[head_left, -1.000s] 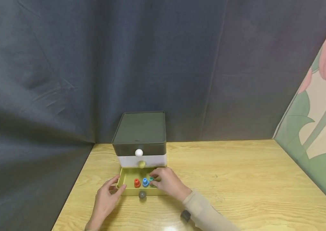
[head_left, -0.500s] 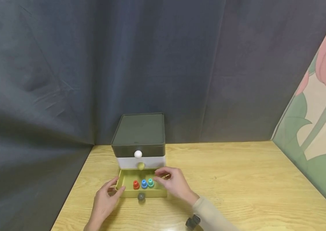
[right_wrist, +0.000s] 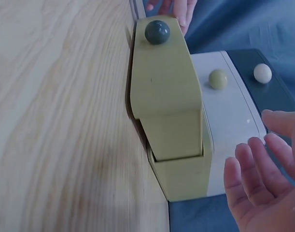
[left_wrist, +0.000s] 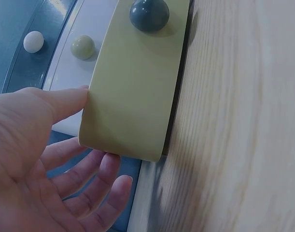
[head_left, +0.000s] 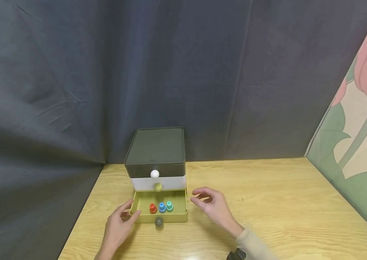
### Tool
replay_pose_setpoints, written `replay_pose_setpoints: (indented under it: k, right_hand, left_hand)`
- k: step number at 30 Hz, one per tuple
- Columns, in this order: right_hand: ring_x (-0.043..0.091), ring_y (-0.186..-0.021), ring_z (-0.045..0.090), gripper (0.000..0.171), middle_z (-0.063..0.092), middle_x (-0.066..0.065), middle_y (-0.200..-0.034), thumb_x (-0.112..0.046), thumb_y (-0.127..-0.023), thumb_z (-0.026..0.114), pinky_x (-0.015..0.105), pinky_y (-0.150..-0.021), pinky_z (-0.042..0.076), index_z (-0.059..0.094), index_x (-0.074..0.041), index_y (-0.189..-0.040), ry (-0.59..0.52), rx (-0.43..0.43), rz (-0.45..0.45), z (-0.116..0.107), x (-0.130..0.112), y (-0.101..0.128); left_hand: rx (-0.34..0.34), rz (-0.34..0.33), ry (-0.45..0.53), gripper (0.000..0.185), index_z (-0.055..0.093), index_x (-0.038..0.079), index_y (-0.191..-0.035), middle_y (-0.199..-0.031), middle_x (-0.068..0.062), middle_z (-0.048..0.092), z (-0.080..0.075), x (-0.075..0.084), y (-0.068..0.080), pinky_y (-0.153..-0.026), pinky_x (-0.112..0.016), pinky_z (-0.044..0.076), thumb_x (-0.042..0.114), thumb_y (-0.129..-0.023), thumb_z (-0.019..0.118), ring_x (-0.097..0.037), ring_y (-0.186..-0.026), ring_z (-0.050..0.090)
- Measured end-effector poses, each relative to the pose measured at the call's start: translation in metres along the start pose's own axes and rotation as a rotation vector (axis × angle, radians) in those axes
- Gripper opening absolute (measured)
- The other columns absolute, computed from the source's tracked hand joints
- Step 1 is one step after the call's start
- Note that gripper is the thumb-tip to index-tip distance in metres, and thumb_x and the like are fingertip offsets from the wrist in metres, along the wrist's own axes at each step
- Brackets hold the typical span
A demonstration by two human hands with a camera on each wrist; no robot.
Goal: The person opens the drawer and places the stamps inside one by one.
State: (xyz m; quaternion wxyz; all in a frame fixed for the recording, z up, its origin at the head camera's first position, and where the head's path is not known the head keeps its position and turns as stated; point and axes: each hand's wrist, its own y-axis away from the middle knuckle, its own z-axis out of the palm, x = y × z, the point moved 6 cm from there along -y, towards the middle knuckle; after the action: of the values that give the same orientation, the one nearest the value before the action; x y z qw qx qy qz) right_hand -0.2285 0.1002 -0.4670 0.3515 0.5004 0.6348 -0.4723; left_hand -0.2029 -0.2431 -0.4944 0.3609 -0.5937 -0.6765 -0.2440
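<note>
A small chest of drawers (head_left: 155, 146) stands at the table's back edge, its bottom yellow-green drawer (head_left: 170, 217) pulled out. A red piece (head_left: 152, 208), a blue piece (head_left: 162, 207) and a green piece (head_left: 169, 206) stand in a row inside. The drawer front (left_wrist: 137, 87) carries a dark grey knob (head_left: 159, 222). My left hand (head_left: 118, 225) rests at the drawer's left front corner, thumb (left_wrist: 65, 99) touching its edge, fingers straight. My right hand (head_left: 210, 206) hovers right of the drawer, fingers loosely spread (right_wrist: 263, 183), holding nothing.
The dark top drawer has a white knob (head_left: 154, 174) and the white middle drawer a pale green knob (head_left: 158, 186); both are closed. The wooden table (head_left: 268, 202) stretches to the right. A dark curtain hangs behind, and a flowered panel (head_left: 359, 137) stands at the right.
My right hand has withdrawn from inside the drawer, past its right wall, to the table beside it. The green piece now stands uncovered. My left hand has stayed put.
</note>
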Motion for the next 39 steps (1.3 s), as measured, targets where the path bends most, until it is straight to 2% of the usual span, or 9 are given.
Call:
replay_pose_setpoints:
  k: [7,20,27,33,39]
  right_hand:
    - [0.010,-0.096,0.073,0.017,0.080,-0.001,-0.111,-0.019,-0.092,0.084,0.026,-0.083,0.060,0.081,-0.017,-0.108,0.023,0.043,0.031,-0.022,0.008,0.005]
    - [0.013,-0.097,0.073,0.022,0.079,0.005,-0.119,-0.024,-0.097,0.080,0.025,-0.083,0.059,0.079,-0.014,-0.116,0.064,0.118,0.052,-0.068,0.024,0.017]
    - [0.005,-0.097,0.070,0.022,0.078,0.005,-0.122,-0.023,-0.099,0.078,0.023,-0.083,0.059,0.078,-0.011,-0.118,0.086,0.146,0.030,-0.088,0.028,0.024]
    - [0.003,-0.098,0.069,0.024,0.077,0.008,-0.124,-0.024,-0.101,0.075,0.023,-0.085,0.058,0.077,-0.011,-0.121,0.102,0.152,0.047,-0.102,0.031,0.030]
    - [0.000,-0.098,0.069,0.026,0.077,0.011,-0.125,-0.025,-0.103,0.073,0.022,-0.084,0.058,0.076,-0.009,-0.123,0.134,0.180,0.053,-0.118,0.039,0.035]
  left_hand:
    - [0.008,0.001,0.006,0.058,0.064,0.007,-0.147,-0.136,-0.018,0.071,0.000,0.001,0.001,-0.084,-0.024,0.056,0.030,-0.097,0.080,-0.024,-0.109,0.070]
    - [0.023,0.022,-0.019,0.059,0.063,0.007,-0.147,-0.135,-0.017,0.071,0.000,0.003,0.002,-0.081,-0.024,0.056,0.031,-0.097,0.081,-0.025,-0.109,0.071]
    - [0.006,0.024,-0.043,0.058,0.062,0.005,-0.148,-0.138,-0.020,0.069,-0.001,0.005,0.005,-0.083,-0.027,0.058,0.031,-0.099,0.078,-0.027,-0.110,0.071]
    - [0.022,0.038,-0.058,0.059,0.062,0.004,-0.148,-0.136,-0.019,0.070,-0.001,0.006,0.006,-0.087,-0.031,0.061,0.031,-0.098,0.079,-0.024,-0.108,0.071]
    - [0.018,0.041,-0.064,0.058,0.062,0.004,-0.148,-0.136,-0.019,0.070,-0.001,0.006,0.004,-0.085,-0.029,0.060,0.030,-0.098,0.079,-0.023,-0.107,0.071]
